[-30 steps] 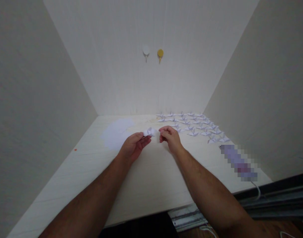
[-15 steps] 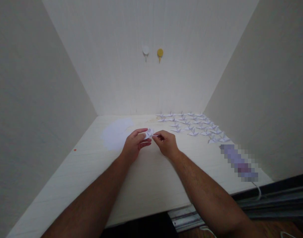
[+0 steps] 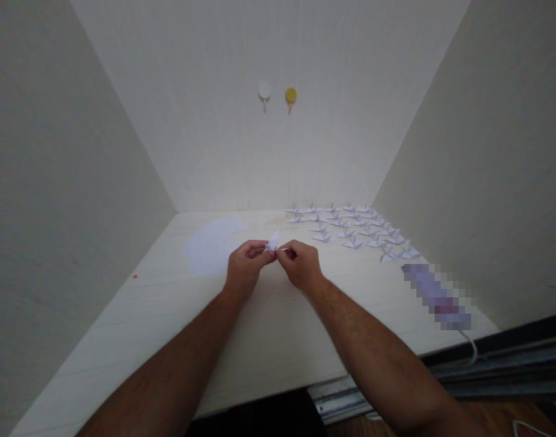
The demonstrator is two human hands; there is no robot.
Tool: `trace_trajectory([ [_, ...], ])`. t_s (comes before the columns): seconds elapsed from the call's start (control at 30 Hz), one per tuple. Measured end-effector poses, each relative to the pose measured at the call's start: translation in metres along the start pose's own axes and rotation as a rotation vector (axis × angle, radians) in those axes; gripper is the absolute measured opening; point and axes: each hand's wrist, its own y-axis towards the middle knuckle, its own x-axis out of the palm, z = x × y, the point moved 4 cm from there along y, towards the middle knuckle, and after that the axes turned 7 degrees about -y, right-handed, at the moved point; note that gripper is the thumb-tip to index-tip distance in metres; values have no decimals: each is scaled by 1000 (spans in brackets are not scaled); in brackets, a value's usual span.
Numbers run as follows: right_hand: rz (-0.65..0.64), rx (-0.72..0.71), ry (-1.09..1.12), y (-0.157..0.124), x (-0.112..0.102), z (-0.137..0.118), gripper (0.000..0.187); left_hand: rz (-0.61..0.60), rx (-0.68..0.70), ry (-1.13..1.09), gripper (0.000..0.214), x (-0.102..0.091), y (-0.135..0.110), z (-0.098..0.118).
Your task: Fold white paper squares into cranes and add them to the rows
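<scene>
A small white paper crane [image 3: 272, 244] is held between my two hands above the middle of the table. My left hand [image 3: 247, 262] grips its left side, thumb in front and fingers behind. From the right, my right hand [image 3: 300, 262] pinches a thin pointed end of the crane between thumb and forefinger. One pale wing stands up above the fingertips; the lower part of the crane is hidden by my fingers.
Several finished paper cranes [image 3: 351, 227] stand in rows at the back right. White paper sheets [image 3: 209, 246] lie spread at the left. A pixelated object [image 3: 437, 296] with a white cable rests near the right edge. Two hooks, white [image 3: 264, 92] and yellow [image 3: 291, 95], are on the back wall.
My left fingers have closed in and the left thumb has moved down to the front of the crane. The crane has turned, and a wing now points up. The right hand keeps its pinch.
</scene>
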Motion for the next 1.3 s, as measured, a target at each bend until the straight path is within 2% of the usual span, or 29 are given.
trace_trajectory([
  [0.23, 11, 11, 43, -1, 2, 1, 15, 26, -16, -42, 38, 1, -1, -1],
  [0.53, 29, -39, -101, -1, -2, -4, 16, 11, 6, -55, 36, 2, -1, -5],
  [0.9, 41, -27, -40, -1, -4, -5, 18, 10, 2, -32, 38, 1, -1, -4],
  [1.3, -55, -27, -52, 1, -2, -3, 23, 37, -25, -10, 43, -3, 1, -5],
])
